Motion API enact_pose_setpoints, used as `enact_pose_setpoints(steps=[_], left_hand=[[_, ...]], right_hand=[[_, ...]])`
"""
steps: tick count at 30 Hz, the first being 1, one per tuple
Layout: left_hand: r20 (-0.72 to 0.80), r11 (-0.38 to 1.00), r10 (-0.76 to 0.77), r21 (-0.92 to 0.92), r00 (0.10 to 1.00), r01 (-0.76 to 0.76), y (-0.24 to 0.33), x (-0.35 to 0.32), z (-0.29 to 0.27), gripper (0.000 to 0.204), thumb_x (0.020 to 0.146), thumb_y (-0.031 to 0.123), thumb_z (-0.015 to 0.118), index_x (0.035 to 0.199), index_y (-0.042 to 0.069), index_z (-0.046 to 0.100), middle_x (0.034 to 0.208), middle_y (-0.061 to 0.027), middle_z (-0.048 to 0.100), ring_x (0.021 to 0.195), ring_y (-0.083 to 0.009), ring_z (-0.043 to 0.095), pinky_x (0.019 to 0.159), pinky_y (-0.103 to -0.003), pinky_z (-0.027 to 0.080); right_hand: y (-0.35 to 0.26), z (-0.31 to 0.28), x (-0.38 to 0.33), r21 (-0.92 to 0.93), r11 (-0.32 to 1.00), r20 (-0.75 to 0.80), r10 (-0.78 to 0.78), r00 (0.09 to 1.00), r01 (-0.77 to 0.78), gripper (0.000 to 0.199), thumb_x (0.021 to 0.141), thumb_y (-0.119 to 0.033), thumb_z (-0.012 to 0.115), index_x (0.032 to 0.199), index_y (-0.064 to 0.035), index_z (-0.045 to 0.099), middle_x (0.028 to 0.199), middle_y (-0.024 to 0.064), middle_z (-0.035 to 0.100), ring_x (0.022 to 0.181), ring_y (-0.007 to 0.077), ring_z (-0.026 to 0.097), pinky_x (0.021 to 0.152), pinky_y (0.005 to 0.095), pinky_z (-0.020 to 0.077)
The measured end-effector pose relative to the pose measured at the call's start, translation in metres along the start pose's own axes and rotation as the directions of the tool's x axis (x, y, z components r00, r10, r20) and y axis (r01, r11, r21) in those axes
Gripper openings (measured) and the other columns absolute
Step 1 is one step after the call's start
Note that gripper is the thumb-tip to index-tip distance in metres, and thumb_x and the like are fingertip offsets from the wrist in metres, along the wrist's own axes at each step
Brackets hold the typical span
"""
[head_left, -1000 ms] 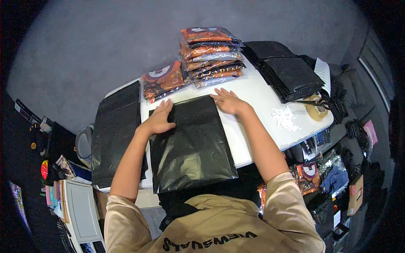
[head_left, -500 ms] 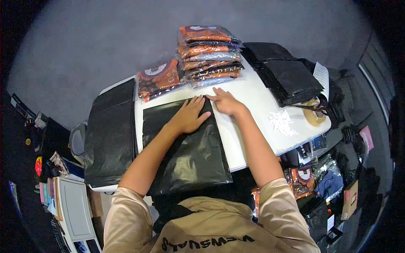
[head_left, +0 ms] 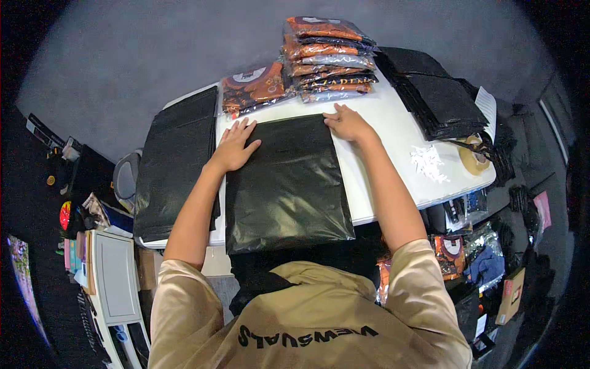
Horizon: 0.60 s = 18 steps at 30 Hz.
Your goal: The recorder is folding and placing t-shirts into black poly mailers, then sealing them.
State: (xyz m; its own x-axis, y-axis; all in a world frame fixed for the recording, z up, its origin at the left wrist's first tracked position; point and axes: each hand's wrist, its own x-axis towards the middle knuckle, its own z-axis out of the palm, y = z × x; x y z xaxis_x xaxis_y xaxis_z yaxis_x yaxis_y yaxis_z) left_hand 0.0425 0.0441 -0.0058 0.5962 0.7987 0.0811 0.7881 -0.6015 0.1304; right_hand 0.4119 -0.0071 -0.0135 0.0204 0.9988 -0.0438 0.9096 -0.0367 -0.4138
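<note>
Black bag (head_left: 289,190) lies flat near stacked packets (head_left: 332,61).

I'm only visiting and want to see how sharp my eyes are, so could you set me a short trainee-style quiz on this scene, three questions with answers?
1. True or false: the right hand is at the far right corner of the middle black plastic piece.
2. What lies at the left end of the table?
(a) a roll of tape
(b) a pile of flat black plastic
(c) a heap of white slips
3. Fill in: the tall stack of wrapped packs stands toward the ____ edge of the table, as the person sees it.

Key: 1. True. 2. b. 3. far.
</note>
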Motion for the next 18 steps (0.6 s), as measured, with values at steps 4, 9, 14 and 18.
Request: enact_pose_setpoints(steps=[4,9,14,18], left_hand=[[-0.006,0.999,-0.026,0.045,1.000,0.027,-0.010,-0.010,0.002,0.070,0.107,0.052,0.047,0.165,0.016,0.030,0.172,-0.0188,0.024,0.159,-0.0394,0.019,0.129,-0.052,0.014],[0.000,0.998,-0.024,0.053,1.000,0.024,0.001,-0.014,-0.002,0.076,0.105,0.058,0.047,0.165,0.016,0.030,0.173,-0.0174,0.020,0.160,-0.0397,0.016,0.128,-0.054,0.014],[-0.036,1.000,0.004,-0.001,0.999,-0.004,0.004,-0.010,0.006,0.080,0.101,0.063,0.050,0.164,0.018,0.033,0.173,-0.0151,0.024,0.159,-0.0370,0.021,0.128,-0.056,0.015],[-0.042,1.000,-0.011,-0.016,0.999,0.010,0.002,-0.008,0.007,0.081,0.100,0.063,0.052,0.164,0.017,0.034,0.172,-0.0155,0.025,0.159,-0.0375,0.020,0.128,-0.056,0.015]], right_hand=[[-0.046,-0.003,-0.016,-0.012,0.996,-0.098,0.086,0.991,-0.088,0.048,0.100,-0.052,0.058,0.136,-0.0239,0.070,0.161,0.0163,0.044,0.147,0.0375,0.042,0.119,0.0561,0.0347],[-0.101,0.015,-0.034,-0.231,0.944,-0.230,-0.287,0.930,0.234,0.065,0.099,-0.058,0.058,0.150,-0.0180,0.055,0.161,0.0224,0.041,0.152,0.0413,0.034,0.122,0.0602,0.0282],[-0.137,0.046,-0.022,-0.121,0.921,0.073,-0.363,0.929,0.370,0.076,0.104,-0.066,0.039,0.163,-0.0185,0.036,0.172,0.0184,0.024,0.160,0.0378,0.017,0.128,0.0596,0.0140],[-0.117,0.048,-0.015,-0.160,0.933,0.061,-0.316,0.947,0.322,0.082,0.105,-0.067,0.033,0.165,-0.0116,0.029,0.174,0.0135,0.021,0.161,0.0350,0.017,0.129,0.0560,0.0133]])
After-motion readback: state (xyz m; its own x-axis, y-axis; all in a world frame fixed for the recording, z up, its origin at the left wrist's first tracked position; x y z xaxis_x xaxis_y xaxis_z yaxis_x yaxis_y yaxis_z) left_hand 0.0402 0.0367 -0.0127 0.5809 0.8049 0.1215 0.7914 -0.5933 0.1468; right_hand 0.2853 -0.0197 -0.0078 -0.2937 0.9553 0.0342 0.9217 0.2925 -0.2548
